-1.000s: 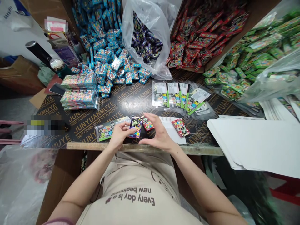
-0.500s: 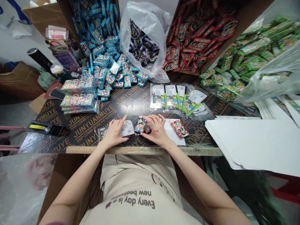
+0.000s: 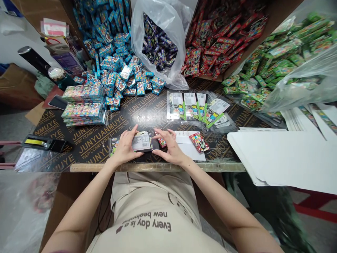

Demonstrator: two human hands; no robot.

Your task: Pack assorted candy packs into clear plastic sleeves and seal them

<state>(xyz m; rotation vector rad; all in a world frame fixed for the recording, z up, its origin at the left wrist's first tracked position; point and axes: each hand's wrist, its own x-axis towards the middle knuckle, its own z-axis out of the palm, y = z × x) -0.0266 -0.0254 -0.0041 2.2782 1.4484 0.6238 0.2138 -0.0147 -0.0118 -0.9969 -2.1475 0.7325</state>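
Resting the left hand (image 3: 123, 147), thumb spread wide, on a barcode-labelled packet (image 3: 143, 142).
Curving the right hand (image 3: 170, 147) loosely around a red packet (image 3: 162, 142); cannot tell if gripping.

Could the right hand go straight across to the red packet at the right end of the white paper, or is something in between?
Nothing visible blocks it: between the right hand and that red packet there is only white paper, lying low.

Dark lettered tabletop (image 3: 86, 138), grey floor (image 3: 10, 121), pale wall (image 3: 13, 49)
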